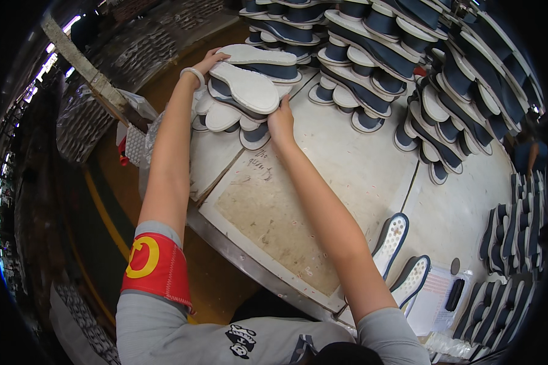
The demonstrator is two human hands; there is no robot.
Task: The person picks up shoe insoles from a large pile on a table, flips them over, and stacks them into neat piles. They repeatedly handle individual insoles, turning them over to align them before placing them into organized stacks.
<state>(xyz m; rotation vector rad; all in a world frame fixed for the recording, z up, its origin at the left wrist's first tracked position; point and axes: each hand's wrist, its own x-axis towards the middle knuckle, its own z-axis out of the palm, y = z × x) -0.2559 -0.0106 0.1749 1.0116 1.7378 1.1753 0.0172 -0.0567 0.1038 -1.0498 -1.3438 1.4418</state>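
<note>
Both my arms reach forward to a low stack of white and navy shoe soles (248, 87) at the table's far left corner. My left hand (209, 62) is closed on the far left end of the top sole, fingers curled over its edge. At the sole's near right end, my right hand (281, 125) grips from the side, with its thumb up along the rim; its other fingers are mostly hidden. Another white-faced shoe sole (256, 56) lies just behind. Under these, more soles are stacked crosswise.
Tall crisscross stacks of soles (371, 67) stand along the far side of the pale table (274, 225). Two soles with dotted white insides (411, 281) lie near my right elbow, beside a printed sheet (431, 298) and a black object (455, 295). More soles (499, 304) pile up at right.
</note>
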